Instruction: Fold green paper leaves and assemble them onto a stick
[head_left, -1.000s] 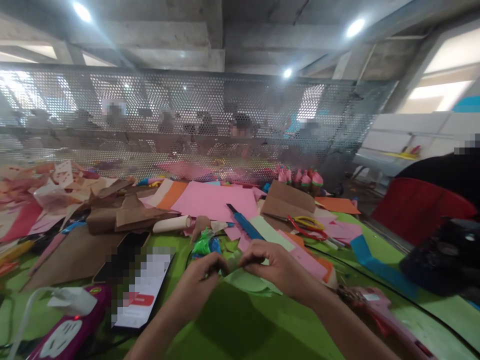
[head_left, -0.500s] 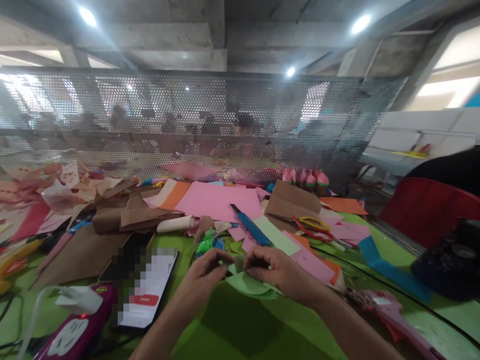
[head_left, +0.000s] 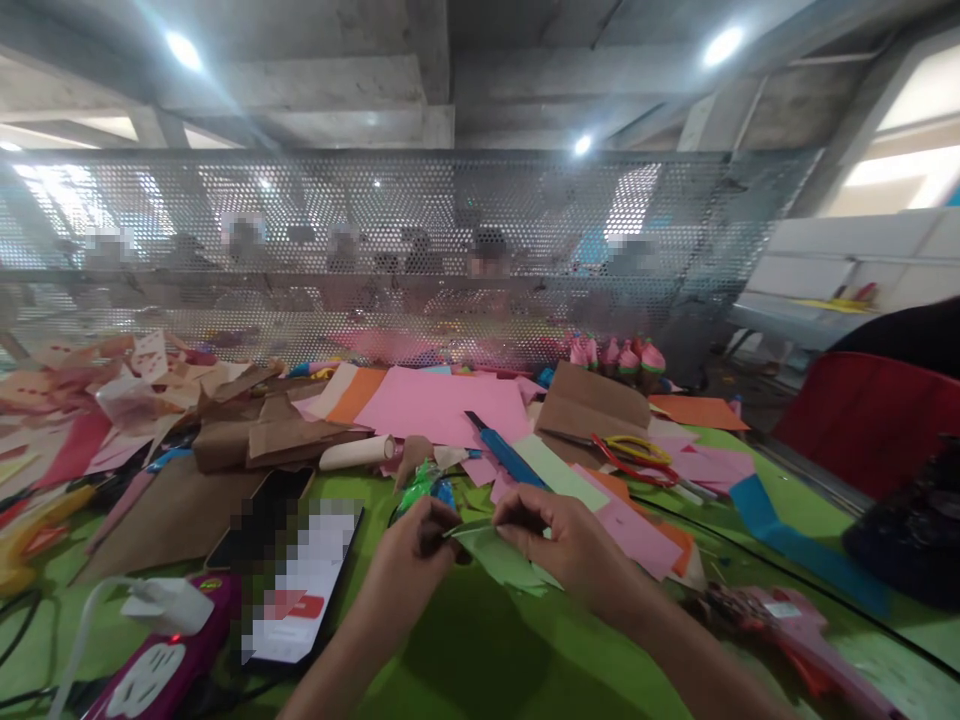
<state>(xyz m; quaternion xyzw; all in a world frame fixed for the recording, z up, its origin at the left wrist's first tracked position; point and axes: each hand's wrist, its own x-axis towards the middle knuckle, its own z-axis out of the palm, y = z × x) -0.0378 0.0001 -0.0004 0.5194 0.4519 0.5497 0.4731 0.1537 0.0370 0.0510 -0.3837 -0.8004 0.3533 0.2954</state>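
My left hand (head_left: 417,548) and my right hand (head_left: 559,542) meet over the green table (head_left: 480,650), both pinched on a small piece of light green paper (head_left: 501,556). The paper's top edge stretches between the fingertips of both hands, and the rest hangs below them. A blue utility knife (head_left: 504,452) lies just beyond my hands. Crumpled green and blue scraps (head_left: 424,482) sit behind my left hand.
A phone (head_left: 296,575) and a pink power strip (head_left: 154,668) with a white plug lie at the left. Pink sheets (head_left: 442,405), brown paper (head_left: 281,435), red and yellow scissors (head_left: 626,452) and a pink glue gun (head_left: 787,625) surround my hands. A perforated metal screen (head_left: 420,250) backs the table, with people behind it.
My hands have shifted slightly and the green paper now hangs flatter between my fingertips. The view has tilted a little downward and to the left.
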